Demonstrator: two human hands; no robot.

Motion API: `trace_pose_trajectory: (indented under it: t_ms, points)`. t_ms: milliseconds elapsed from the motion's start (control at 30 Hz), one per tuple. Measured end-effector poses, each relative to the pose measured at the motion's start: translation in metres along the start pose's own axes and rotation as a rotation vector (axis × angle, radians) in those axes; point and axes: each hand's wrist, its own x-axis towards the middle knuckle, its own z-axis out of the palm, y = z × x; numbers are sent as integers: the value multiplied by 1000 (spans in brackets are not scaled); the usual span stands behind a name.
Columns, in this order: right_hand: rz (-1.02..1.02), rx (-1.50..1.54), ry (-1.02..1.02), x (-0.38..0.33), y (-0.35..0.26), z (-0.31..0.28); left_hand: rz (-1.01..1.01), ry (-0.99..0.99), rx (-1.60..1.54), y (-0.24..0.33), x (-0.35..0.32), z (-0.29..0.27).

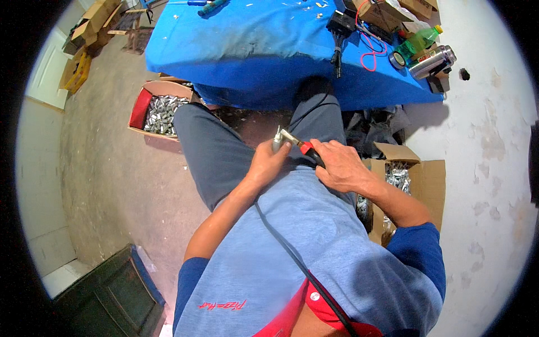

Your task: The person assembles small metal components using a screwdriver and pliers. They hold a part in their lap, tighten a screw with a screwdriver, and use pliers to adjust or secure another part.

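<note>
The left hand (266, 162) has its grip closed around a small silvery-grey cylindrical metal part (277, 141), held upright between thumb and fingers above the gap between the person's thighs. The right hand (341, 165) has its grip wrapped around a slim hand tool with a red-and-black handle and a pale metal front end (306, 148); that front end points left and reaches the upper part of the cylinder, though whether the two touch is too small to tell. Both hands meet in front of the light blue shirt (314, 208), over dark grey trousers (205, 151). To the left, an open cardboard box with a red inner flap (138, 109) holds a heap of small silvery metal pieces (163, 115). Beside the right forearm, an open brown cardboard box (429, 180) contains more silvery pieces (397, 177). Ahead stands a desk draped in bright blue cloth (252, 33), bearing a black box-shaped device with a bundled cable (341, 23), a thin red wire (368, 56), a green transparent bottle (424, 39) and a steel flask (433, 62) along its right side.
</note>
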Motion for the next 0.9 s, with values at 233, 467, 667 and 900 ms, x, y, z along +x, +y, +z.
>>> trace_pose_trajectory:
  t_ms: [233,467,667,900]
  points:
    - [83,273,-221,4,0,-5,-7,6,27,-5,1,-1]
    - [-35,-29,33,1,4,14,22,39,72,-1,0,2]
    - [-22,-180,10,2,-8,7,-14,51,134,1,-2,0]
    - [-47,-161,-59,7,-2,6,10,70,182,1,-4,2]
